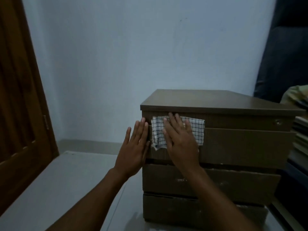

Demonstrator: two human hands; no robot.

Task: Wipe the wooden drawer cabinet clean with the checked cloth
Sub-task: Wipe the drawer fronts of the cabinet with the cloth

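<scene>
The checked cloth [196,129] lies flat against the front of the wooden drawer cabinet [233,144], at its upper left, just under the top. The right hand [180,140] presses it there with straight, spread fingers. The left hand [135,147], fingers also straight and released, rests on the cabinet's front left edge, just beside the cloth.

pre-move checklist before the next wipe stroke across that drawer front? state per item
1. Checked cloth pinned flat under right hand on the upper drawer front: ok.
2. Left hand flat at the cabinet left front edge: ok.
3. Path rightward bare up to the small round lock: ok.
4. Cloth's lower left corner smooth: not ok, rumpled.
5. Cabinet top already wiped: cannot tell.
6. Lower drawer fronts clean: not ok, pale marks.
</scene>
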